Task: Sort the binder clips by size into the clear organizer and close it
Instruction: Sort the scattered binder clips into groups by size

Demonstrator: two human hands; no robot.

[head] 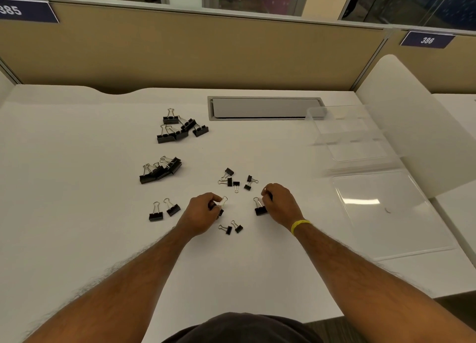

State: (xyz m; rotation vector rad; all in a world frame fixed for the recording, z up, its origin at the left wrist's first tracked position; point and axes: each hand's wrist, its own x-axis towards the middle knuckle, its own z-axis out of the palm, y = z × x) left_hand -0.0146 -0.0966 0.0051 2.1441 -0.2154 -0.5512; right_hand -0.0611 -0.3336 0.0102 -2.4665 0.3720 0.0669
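White desk (77,239) is carrying loose binder clips (237,181) just beyond both grips. Left hand (203,212) is pinching one clip (221,203); right hand (279,203) is curling beside another (260,208), hold unclear. Open clear organizer (360,147) is waiting further right; keeping sizes separate should help.

White desk (77,162); grey cable tray (265,107); tan partition (193,51); signs (427,40).

Left hand (204,210) pinched a binder clip (221,204); right hand (279,203) touched another clip (260,208); clear organizer (360,147) lay open.
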